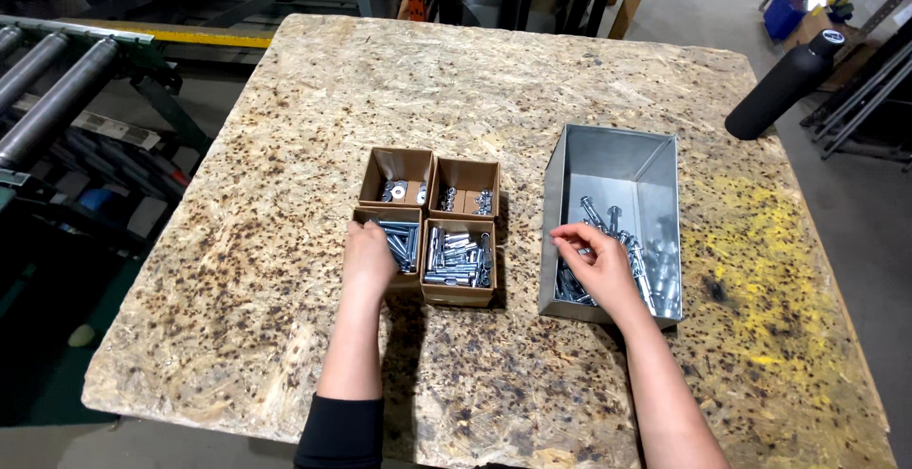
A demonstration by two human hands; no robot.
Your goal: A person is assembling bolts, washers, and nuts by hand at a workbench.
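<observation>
Workshop floor shows grey all around a big desk made of pressed wood chips, speckled brown with a yellow patch on its right side. On it, the left hand lies over the near left one of four small brown cardboard boxes, fingers curled down on a bunch of long silver bolts inside; I cannot tell if it grips any. The right hand reaches into a shiny grey metal bin and pinches a small silver part between thumb and fingertip. Under that hand lies a pile of silver bolts and sleeves at the near end of the bin.

The four boxes sit pushed together in a square, just left of the bin. The near right box holds short silver sleeves. The far left box holds flat washers, and the far right box holds small nuts.

Farther off, a tall black bottle with a black cap lies tilted at the far right corner of the desk. Grey metal rollers stand off to the left, and a blue bin sits on the floor far away
</observation>
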